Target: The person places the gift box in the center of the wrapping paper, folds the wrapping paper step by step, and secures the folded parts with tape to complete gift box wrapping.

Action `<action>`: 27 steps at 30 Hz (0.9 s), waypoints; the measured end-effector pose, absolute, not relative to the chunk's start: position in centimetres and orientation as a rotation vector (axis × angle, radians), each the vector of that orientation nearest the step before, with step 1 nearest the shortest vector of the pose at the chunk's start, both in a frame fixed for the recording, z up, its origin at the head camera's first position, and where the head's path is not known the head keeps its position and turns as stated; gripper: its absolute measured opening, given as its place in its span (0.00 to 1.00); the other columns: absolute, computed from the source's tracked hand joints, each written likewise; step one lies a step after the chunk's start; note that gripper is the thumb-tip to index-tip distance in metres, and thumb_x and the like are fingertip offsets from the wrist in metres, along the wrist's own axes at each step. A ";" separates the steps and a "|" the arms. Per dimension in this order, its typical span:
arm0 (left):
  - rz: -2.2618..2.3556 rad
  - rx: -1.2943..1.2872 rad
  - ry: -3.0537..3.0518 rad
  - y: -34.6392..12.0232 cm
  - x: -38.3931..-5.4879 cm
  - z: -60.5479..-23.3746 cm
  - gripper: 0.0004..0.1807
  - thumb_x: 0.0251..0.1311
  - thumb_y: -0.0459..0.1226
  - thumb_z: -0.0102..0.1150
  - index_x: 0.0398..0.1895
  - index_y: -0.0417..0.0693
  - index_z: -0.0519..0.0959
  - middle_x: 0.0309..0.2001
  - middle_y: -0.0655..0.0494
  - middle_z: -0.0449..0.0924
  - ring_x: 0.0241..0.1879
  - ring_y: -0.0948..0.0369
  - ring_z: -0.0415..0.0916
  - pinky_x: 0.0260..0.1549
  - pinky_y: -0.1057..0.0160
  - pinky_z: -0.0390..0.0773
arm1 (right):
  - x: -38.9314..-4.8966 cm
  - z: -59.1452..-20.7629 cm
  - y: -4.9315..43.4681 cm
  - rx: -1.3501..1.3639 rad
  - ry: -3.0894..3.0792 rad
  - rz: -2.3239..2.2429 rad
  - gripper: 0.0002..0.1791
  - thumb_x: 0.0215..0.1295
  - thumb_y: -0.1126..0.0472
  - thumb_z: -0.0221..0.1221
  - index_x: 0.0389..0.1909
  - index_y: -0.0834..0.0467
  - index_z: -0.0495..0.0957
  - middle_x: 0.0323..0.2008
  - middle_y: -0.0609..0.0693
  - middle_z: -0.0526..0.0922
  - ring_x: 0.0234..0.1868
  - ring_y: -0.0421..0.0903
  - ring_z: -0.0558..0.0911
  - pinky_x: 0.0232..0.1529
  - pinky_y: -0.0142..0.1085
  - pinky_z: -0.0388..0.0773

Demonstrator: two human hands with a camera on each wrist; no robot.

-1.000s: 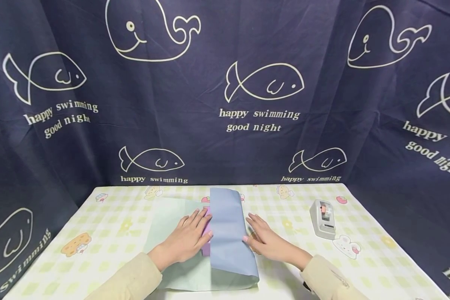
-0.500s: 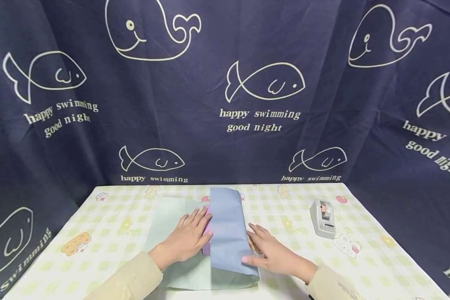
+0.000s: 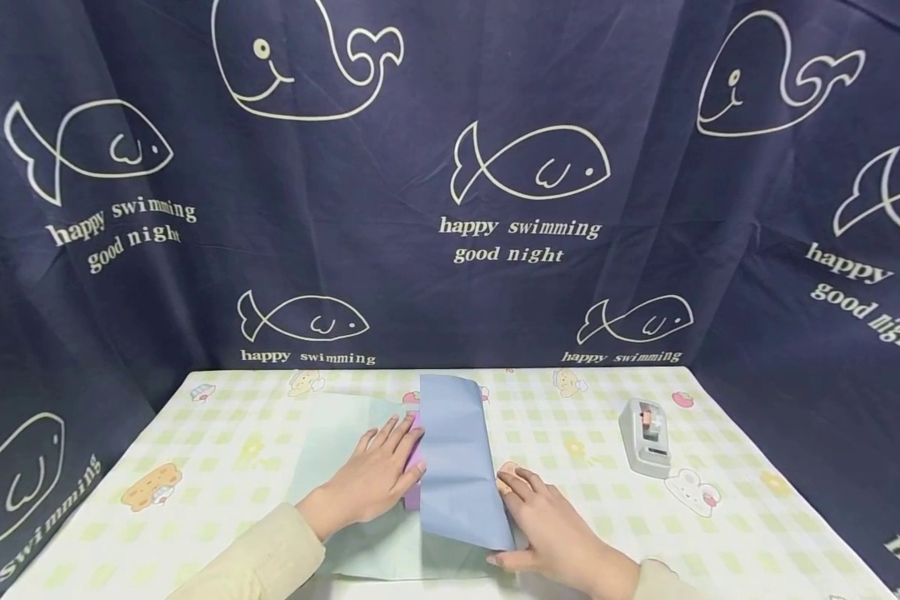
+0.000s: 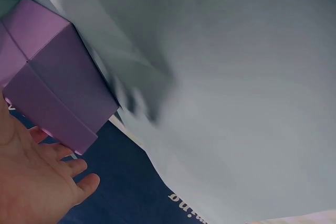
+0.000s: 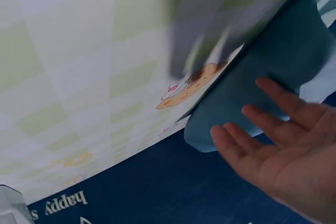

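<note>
A large sheet of paper [image 3: 459, 467], pale green on one face and blue on the other, lies on the table with its right part folded over to the left. Under that flap sits a purple box [image 4: 63, 77], mostly hidden in the head view. My left hand [image 3: 367, 475] rests on the box, fingers extended, beside the flap's left edge. At the lower right of the fold is my right hand [image 3: 551, 529], its fingers extended along the paper's edge and its thumb near the flap's front corner. In the right wrist view, its fingertips [image 5: 218, 135] are close against the curved blue side.
A grey tape dispenser [image 3: 645, 437] stands toward the right on the checked tablecloth [image 3: 217, 475]. Behind the table hangs a dark blue curtain [image 3: 390, 208] with fish and whale drawings.
My right hand has slid along the folded edge toward the front of the table. The left hand and the box have stayed in place.
</note>
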State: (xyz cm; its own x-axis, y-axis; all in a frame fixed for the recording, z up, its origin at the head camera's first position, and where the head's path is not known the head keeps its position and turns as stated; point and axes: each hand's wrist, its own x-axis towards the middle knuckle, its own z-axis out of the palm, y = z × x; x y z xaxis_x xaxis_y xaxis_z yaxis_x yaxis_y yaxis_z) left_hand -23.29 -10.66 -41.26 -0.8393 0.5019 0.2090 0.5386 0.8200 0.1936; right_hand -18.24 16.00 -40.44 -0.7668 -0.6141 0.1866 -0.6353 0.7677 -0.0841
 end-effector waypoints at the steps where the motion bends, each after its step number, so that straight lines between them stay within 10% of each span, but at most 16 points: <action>1: -0.372 -0.821 -2.854 -10.7 -23.3 -41.3 0.30 0.68 0.52 0.32 0.66 0.43 0.59 0.70 0.44 0.53 0.69 0.45 0.48 0.62 0.43 0.52 | -18.1 -40.5 15.9 0.984 -2.793 0.178 0.44 0.48 0.35 0.60 0.55 0.68 0.71 0.57 0.60 0.72 0.58 0.60 0.69 0.46 0.51 0.74; 11: -0.372 -0.829 -2.839 -10.7 -23.2 -41.2 0.30 0.68 0.51 0.34 0.66 0.43 0.59 0.69 0.44 0.53 0.69 0.45 0.49 0.62 0.43 0.52 | -16.4 -41.1 14.8 0.845 -2.653 -0.069 0.19 0.42 0.48 0.65 0.20 0.62 0.78 0.43 0.56 0.80 0.51 0.55 0.74 0.39 0.44 0.76; 27: -0.289 -0.777 -2.858 -10.3 -22.8 -41.0 0.29 0.69 0.51 0.32 0.66 0.44 0.58 0.70 0.45 0.52 0.69 0.46 0.48 0.63 0.42 0.50 | -15.6 -41.7 14.4 0.833 -2.482 -0.201 0.16 0.39 0.52 0.65 0.13 0.61 0.76 0.35 0.53 0.80 0.45 0.52 0.75 0.31 0.39 0.75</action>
